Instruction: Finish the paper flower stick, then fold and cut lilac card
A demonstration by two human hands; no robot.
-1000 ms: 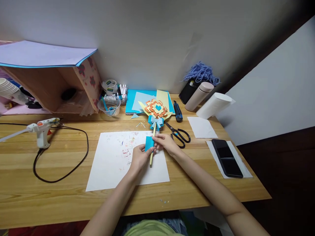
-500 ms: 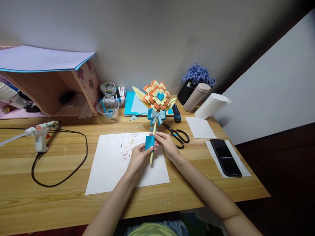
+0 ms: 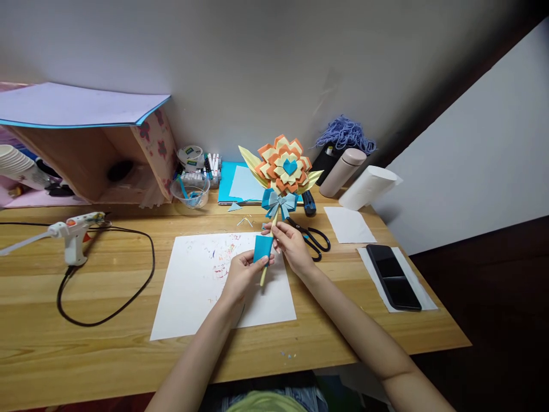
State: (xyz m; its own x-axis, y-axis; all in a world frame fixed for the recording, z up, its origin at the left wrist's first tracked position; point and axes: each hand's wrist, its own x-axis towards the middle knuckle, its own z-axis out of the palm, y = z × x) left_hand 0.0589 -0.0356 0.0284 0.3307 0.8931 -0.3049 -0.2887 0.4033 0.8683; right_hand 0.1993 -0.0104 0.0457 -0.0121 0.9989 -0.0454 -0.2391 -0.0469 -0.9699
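Note:
A paper flower (image 3: 286,166) in orange and pale yellow, with a blue heart at its centre, stands tilted slightly right on a pale yellow stem. Two yellow leaves flank it and a blue paper bow (image 3: 280,203) sits below the bloom. My right hand (image 3: 292,243) pinches the stem under the bow. Lower down, my left hand (image 3: 241,274) is closed on a folded blue paper piece (image 3: 262,249), pressed beside the stem. Whether that piece is fixed to the stem I cannot tell. Beneath both hands lies a colour-stained white sheet (image 3: 193,286).
Black-handled scissors (image 3: 317,243) lie right of my right hand. A corded glue gun (image 3: 77,234) rests at left. Behind are a plastic tub (image 3: 191,191), blue paper (image 3: 227,186), a cutter knife (image 3: 309,203) and a bottle (image 3: 342,173). A phone (image 3: 393,277) lies at right.
The flower's head has shifted right and tilts more, appearing slightly larger. My right hand has moved slightly up the stem. My left hand has stayed nearly in place with the blue paper.

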